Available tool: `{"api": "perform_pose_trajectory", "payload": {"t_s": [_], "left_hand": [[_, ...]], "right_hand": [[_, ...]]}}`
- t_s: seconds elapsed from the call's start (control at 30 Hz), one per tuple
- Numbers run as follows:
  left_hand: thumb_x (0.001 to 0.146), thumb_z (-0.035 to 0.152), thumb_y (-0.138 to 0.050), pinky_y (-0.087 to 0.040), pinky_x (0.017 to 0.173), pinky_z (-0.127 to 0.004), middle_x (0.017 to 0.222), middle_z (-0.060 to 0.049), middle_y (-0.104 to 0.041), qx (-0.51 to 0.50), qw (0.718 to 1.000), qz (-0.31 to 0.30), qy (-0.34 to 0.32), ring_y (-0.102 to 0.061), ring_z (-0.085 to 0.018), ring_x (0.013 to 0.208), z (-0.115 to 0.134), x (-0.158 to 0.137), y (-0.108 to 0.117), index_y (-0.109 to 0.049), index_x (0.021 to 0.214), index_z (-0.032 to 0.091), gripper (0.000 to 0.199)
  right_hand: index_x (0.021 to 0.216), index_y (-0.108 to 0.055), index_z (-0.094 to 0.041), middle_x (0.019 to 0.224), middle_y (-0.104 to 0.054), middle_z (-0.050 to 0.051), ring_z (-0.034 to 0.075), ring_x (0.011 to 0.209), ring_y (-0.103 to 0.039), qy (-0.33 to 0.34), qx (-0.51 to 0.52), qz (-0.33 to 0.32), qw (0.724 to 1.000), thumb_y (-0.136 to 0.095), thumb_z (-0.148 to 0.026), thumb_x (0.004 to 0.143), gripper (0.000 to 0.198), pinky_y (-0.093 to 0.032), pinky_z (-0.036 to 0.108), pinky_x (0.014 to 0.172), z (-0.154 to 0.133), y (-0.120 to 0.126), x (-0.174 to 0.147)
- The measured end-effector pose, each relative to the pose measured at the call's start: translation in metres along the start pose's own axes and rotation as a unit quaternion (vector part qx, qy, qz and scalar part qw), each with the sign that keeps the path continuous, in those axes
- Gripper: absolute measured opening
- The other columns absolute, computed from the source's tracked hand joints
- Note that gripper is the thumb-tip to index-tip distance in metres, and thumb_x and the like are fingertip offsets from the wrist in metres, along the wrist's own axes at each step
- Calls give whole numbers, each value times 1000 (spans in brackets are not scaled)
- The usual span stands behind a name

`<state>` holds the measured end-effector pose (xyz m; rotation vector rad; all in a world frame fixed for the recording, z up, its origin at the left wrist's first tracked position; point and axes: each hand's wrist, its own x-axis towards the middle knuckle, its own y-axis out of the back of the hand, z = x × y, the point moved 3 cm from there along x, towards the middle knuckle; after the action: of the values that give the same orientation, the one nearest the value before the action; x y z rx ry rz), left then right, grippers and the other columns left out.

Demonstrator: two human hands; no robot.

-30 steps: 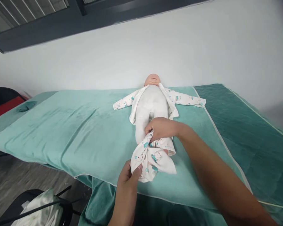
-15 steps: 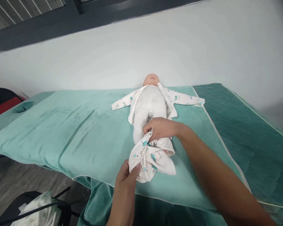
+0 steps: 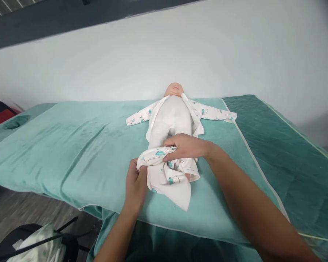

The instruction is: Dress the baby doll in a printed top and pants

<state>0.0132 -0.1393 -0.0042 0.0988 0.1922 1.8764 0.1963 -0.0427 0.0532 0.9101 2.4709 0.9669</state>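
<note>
A baby doll (image 3: 172,111) lies on its back with its head toward the wall and its body and upper legs white. An open printed jacket (image 3: 217,114) covers its outstretched arms. White baby pants (image 3: 168,178) with teal and red prints are bunched around the lower legs. My left hand (image 3: 136,183) pinches the gathered edge of the pants at the left side. My right hand (image 3: 187,146) grips the same edge between the legs, fingers closed on the cloth. One foot end of the doll shows at the right cuff; the other foot is hidden by fabric.
The doll rests on a light green sheet (image 3: 79,145) over a bed against a white wall (image 3: 164,54). Darker green cloth (image 3: 284,145) covers the right end. A black chair (image 3: 24,233) holding printed cloth (image 3: 41,243) stands at lower left.
My left hand has moved up and left, drawing the pants' edge outward and up around one leg. My right hand keeps its hold near the same spot. The view has shifted slightly.
</note>
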Motion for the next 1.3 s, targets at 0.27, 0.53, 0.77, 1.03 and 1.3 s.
{"api": "perform_pose_trajectory", "payload": {"t_s": [0.27, 0.53, 0.77, 1.03, 1.3], "left_hand": [[84, 37, -60, -43, 73, -27, 89, 0, -65, 63, 996, -29, -60, -56, -18, 83, 6, 48, -4, -60, 91, 21, 18], [83, 37, -61, -42, 69, -27, 83, 1, -64, 53, 989, -87, -109, -53, -16, 75, 11, 94, -23, -61, 91, 20, 19], [83, 32, -57, -42, 77, -30, 85, -3, -66, 108, 970, -65, -207, -57, -20, 84, 18, 119, -35, -62, 92, 20, 16], [77, 28, -63, -43, 75, -28, 90, -1, -67, 35, 979, -53, -192, -56, -17, 81, 14, 122, -31, -65, 94, 20, 19], [77, 26, -59, -48, 82, -31, 95, -5, -71, -172, 970, -91, -147, -64, -21, 96, 4, 135, -26, -70, 87, 19, 16]], "right_hand": [[82, -64, -21, 84, -70, 2, 20, 75, -61, -36, -12, 36, 999, -64, -43, 79, 23, -36, 30, 63, 1, 2, 1], [78, -60, -21, 81, -68, 1, 19, 74, -59, -54, 13, 102, 993, -57, -29, 78, 9, -38, 30, 63, 6, 2, 4], [86, -63, -19, 95, -70, 4, 21, 86, -60, -58, 2, 167, 984, -51, -24, 81, 14, -40, 30, 73, 8, 4, 7], [87, -57, -20, 85, -63, 1, 17, 79, -55, -42, 81, 222, 971, -59, -36, 86, 16, -39, 29, 68, 14, 5, 6], [80, -56, -22, 67, -57, -2, 14, 62, -54, 23, 301, 440, 846, -65, -37, 85, 18, -46, 29, 63, 26, 32, -10]]}}
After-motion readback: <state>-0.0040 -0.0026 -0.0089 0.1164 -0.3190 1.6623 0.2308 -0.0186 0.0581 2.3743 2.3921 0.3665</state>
